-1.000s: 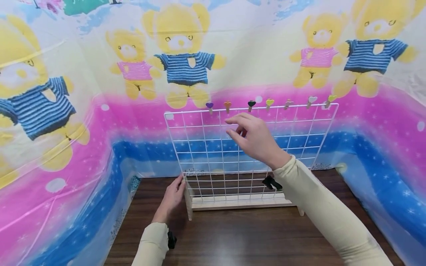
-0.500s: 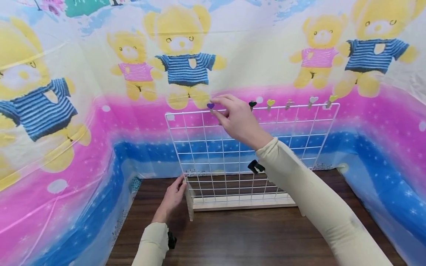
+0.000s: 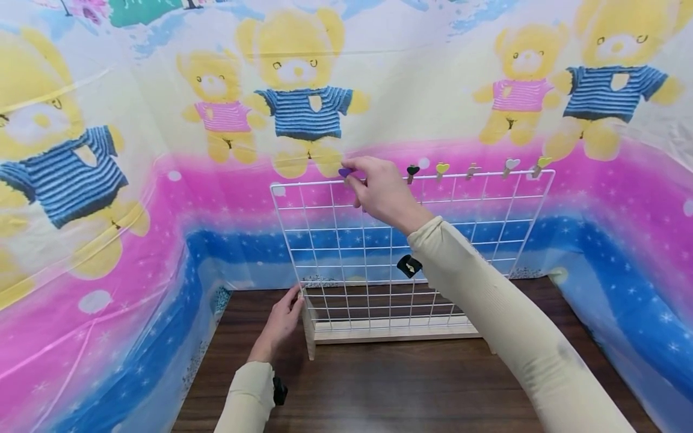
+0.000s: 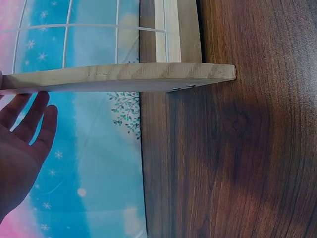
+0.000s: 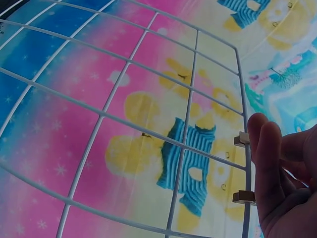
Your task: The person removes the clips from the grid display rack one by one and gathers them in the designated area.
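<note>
A white wire grid panel [image 3: 363, 249] stands upright in a wooden stand [image 4: 119, 77]. Heart-topped mini clothespins line its top rail. At the rail's left part, my right hand [image 3: 384, 195] pinches the purple-heart clothespin [image 3: 343, 172] between thumb and fingers. In the right wrist view that clothespin's wooden jaws [image 5: 241, 139] show beside the fingertips, and a second clothespin [image 5: 243, 197] sits below it on the rail. My left hand [image 3: 281, 316] grips the stand's left upright; in the left wrist view its fingers lie against the board's outer face.
Farther right along the rail sit a black-heart clothespin [image 3: 413, 171], a yellow one [image 3: 443, 168], a pale one [image 3: 473, 169], a white one [image 3: 511, 164] and another yellow one [image 3: 544, 162]. A bear-print cloth [image 3: 422, 108] hangs behind the dark wooden table [image 3: 379, 385].
My right hand has moved left along the top rail from near the orange and black clothespins and taken hold of the purple-heart one. My left hand stays on the stand's upright.
</note>
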Demonstrator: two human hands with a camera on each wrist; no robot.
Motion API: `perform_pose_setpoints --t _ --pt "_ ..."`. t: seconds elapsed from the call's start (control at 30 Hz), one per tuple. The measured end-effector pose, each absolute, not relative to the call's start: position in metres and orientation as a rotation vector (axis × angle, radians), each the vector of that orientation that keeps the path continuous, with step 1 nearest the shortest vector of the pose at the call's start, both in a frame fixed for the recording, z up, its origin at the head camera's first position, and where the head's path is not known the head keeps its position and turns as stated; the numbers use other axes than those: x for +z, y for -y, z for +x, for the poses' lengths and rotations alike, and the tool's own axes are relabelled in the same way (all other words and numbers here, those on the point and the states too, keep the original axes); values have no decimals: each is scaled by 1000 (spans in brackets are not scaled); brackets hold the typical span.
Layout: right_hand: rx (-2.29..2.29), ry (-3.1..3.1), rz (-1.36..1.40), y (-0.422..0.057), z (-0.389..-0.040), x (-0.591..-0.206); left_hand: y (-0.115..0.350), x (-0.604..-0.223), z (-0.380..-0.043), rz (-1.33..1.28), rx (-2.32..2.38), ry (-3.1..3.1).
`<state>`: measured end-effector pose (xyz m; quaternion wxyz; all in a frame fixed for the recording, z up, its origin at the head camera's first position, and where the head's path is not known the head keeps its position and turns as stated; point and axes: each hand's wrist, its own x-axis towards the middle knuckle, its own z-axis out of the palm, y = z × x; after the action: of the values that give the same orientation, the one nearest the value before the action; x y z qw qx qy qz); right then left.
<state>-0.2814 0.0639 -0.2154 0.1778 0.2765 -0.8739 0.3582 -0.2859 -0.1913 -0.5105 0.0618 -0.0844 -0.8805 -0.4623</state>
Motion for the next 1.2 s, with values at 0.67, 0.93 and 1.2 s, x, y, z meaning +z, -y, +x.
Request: perform_pose_setpoints --t 0.67,0.93,1.2 --pt "1094 2496 703 -61 -287 -214 191 -512 -286 -232 -1428 2676" --pt "1156 2461 687 -61 -286 -213 191 -511 -286 -231 -1424 2689" --pt "1202 2391 726 -63 -281 -211 192 -511 -286 -240 -1445 2678"
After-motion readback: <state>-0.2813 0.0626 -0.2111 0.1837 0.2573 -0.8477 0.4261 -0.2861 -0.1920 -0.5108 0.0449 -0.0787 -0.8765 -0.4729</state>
